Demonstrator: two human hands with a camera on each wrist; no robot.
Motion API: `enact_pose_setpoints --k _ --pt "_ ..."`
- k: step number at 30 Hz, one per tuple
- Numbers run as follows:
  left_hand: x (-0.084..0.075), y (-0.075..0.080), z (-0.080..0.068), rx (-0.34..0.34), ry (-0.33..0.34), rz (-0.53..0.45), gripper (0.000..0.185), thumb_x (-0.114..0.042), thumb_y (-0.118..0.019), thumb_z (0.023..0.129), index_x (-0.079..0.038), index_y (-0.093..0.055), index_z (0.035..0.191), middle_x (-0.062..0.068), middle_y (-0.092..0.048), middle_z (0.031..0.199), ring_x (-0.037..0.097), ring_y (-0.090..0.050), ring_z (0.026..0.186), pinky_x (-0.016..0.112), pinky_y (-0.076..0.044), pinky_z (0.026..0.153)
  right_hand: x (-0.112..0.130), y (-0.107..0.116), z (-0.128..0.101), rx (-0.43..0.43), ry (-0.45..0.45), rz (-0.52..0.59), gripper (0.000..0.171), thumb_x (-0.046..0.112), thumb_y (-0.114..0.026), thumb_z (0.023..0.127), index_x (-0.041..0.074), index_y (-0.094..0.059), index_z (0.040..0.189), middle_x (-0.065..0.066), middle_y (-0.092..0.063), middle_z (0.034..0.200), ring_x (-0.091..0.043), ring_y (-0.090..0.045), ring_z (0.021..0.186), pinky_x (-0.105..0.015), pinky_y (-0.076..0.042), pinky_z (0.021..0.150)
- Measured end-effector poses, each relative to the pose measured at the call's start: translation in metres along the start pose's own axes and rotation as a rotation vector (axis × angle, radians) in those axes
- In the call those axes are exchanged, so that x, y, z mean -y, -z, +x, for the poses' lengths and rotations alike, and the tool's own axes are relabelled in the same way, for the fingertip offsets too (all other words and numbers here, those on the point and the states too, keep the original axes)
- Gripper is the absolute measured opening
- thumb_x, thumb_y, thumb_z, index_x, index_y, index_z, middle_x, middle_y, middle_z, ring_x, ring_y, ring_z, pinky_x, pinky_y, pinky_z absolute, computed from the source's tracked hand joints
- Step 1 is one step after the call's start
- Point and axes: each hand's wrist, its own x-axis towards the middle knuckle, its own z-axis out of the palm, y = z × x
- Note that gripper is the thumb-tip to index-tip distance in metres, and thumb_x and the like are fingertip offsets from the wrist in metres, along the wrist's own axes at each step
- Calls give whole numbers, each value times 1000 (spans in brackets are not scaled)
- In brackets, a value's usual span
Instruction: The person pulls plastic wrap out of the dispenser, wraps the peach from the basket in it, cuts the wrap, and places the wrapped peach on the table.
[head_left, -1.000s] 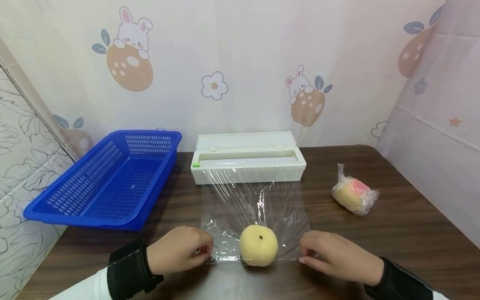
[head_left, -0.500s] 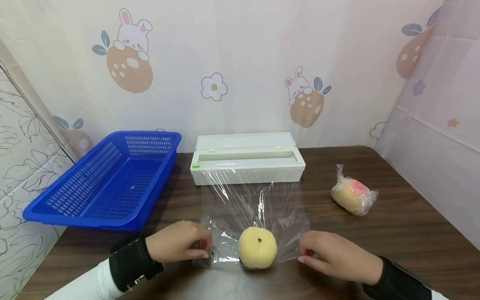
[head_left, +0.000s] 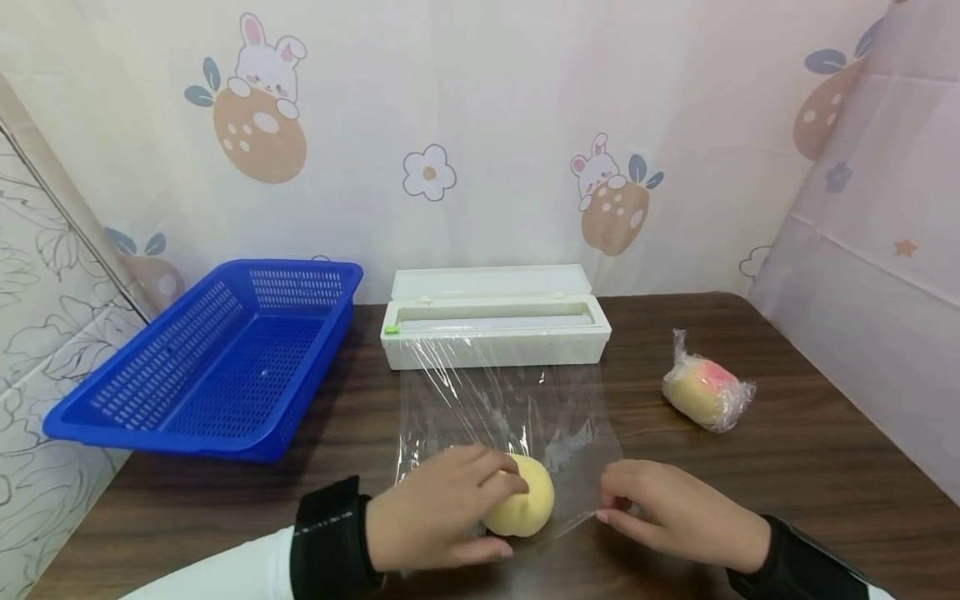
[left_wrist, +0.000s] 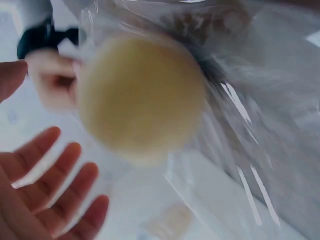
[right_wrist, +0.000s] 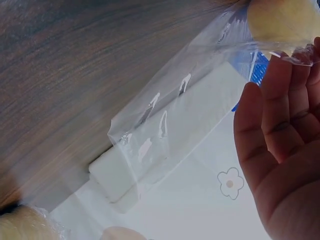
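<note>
A pale yellow peach (head_left: pixel 528 500) sits on a sheet of clear cling film (head_left: pixel 570 450) near the table's front. My left hand (head_left: pixel 450 508) reaches over its left side in the head view. In the left wrist view its fingers (left_wrist: pixel 65 185) are spread and loosely bent, apart from the peach (left_wrist: pixel 142 100). To the right, my right hand (head_left: pixel 667 512) holds the film's front right corner at its fingertips. The film runs back to a white dispenser box (head_left: pixel 495 350) with its lid raised. The film's front left part is hidden by my left hand.
A blue plastic basket (head_left: pixel 180 442) with slotted sides stands at the left, nothing in it. On the right lies a film-wrapped peach (head_left: pixel 705 392) with a pink blush. A patterned curtain (head_left: pixel 502 108) hangs behind the table.
My left hand has let go of the film's front left corner and moved right, over to the peach. My right hand has stayed at its corner.
</note>
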Motion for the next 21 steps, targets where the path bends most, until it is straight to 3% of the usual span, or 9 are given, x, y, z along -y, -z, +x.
enact_pose_setpoints --k 3,7,9,11,16,19,21 --pt "-16 -7 4 48 5 102 65 -58 -70 72 -15 -52 118 -3 -54 113 13 -51 104 27 -44 89 0 1 1 -2 4 2 17 24 -62 91 31 -50 81 22 -40 75 5 -41 64 -13 -37 54" --pt "-28 -18 3 58 28 228 77 -63 -74 62 -17 -49 120 -2 -51 114 15 -48 105 28 -44 87 0 2 1 -12 -1 -2 18 24 -62 91 31 -49 81 22 -40 75 4 -41 63 -13 -37 54" --pt "-29 -23 3 36 44 265 77 -58 -78 59 -18 -50 119 -1 -51 114 16 -49 105 29 -45 87 0 3 0 -13 -9 -4 18 24 -62 91 31 -49 80 22 -40 75 4 -42 63 -14 -37 54" --pt "-30 -28 3 -1 62 286 66 -47 -79 63 -19 -52 116 -1 -52 113 16 -50 104 27 -45 85 0 3 -1 -19 -12 -10 19 23 -63 90 31 -48 80 22 -40 75 4 -43 64 -14 -38 55" --pt "-27 -32 4 -127 72 256 35 -17 -71 72 -20 -58 104 -4 -56 101 14 -54 94 23 -47 76 -1 3 -1 -36 -7 -18 22 21 -64 90 31 -47 79 22 -40 75 4 -43 64 -13 -38 56" --pt "-20 -29 6 -143 49 210 34 -13 -71 69 -19 -61 101 -4 -57 96 12 -55 87 22 -48 73 -2 4 0 -28 -12 -13 21 22 -64 90 31 -48 80 22 -40 75 4 -42 64 -14 -37 55" --pt "-15 -26 7 -114 40 173 36 -13 -72 69 -19 -60 103 -4 -58 96 12 -55 86 21 -48 73 -3 5 1 -14 -28 -13 19 23 -64 90 31 -49 80 22 -41 75 4 -43 64 -14 -38 55"
